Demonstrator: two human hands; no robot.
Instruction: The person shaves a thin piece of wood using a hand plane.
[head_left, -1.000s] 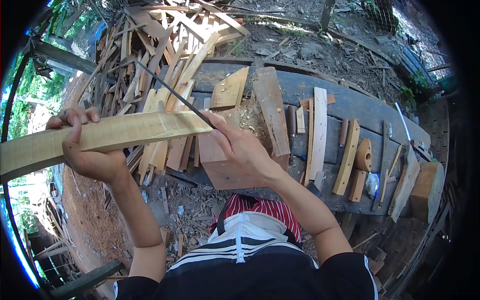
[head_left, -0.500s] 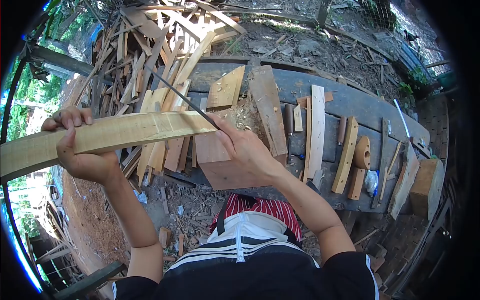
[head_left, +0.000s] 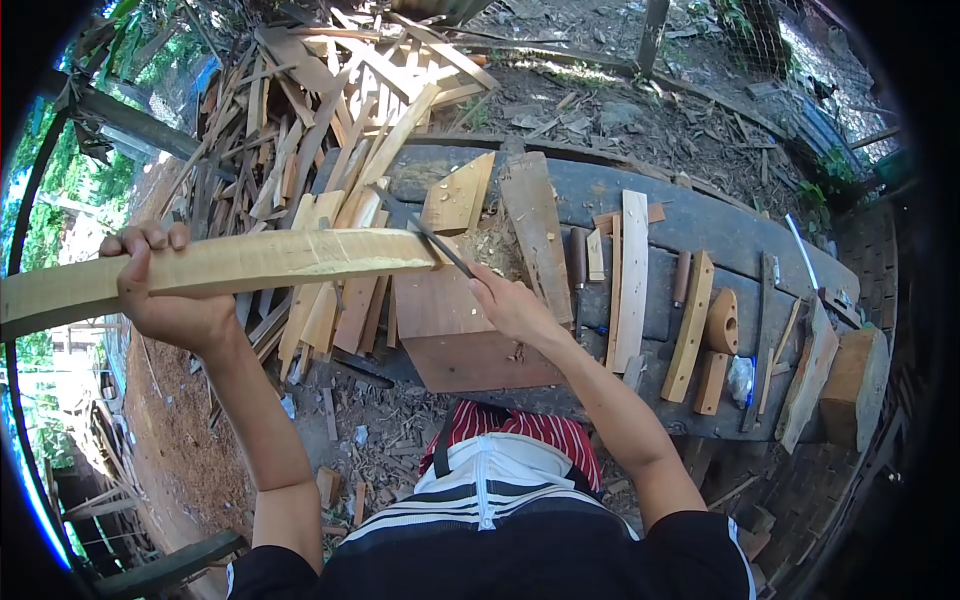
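Note:
A long, slightly curved piece of pale wood (head_left: 250, 262) runs from the left edge to the middle, above the bench. My left hand (head_left: 165, 290) is wrapped around it, thumb and fingers on opposite sides. Fresh cut marks show along its near face toward the right end. My right hand (head_left: 505, 305) is closed around the grip of a machete (head_left: 420, 228), the grip mostly hidden by the fingers. Its dark blade slants up and left across the wood's right end. Just below that end stands a large wooden block (head_left: 475, 360) with chips on it.
On the dark bench (head_left: 690, 225) lie a white strip with holes (head_left: 630, 270), a drilled wooden bar (head_left: 690, 325), a wooden plane-like block (head_left: 721, 320) and several tools. A heap of scrap wood (head_left: 290, 130) lies behind at left. Sawdust (head_left: 185, 430) covers ground at lower left.
My right hand has moved right and down with the machete, whose blade now looks shorter and lies across the wood's end. My left hand keeps its hold; the view has shifted slightly.

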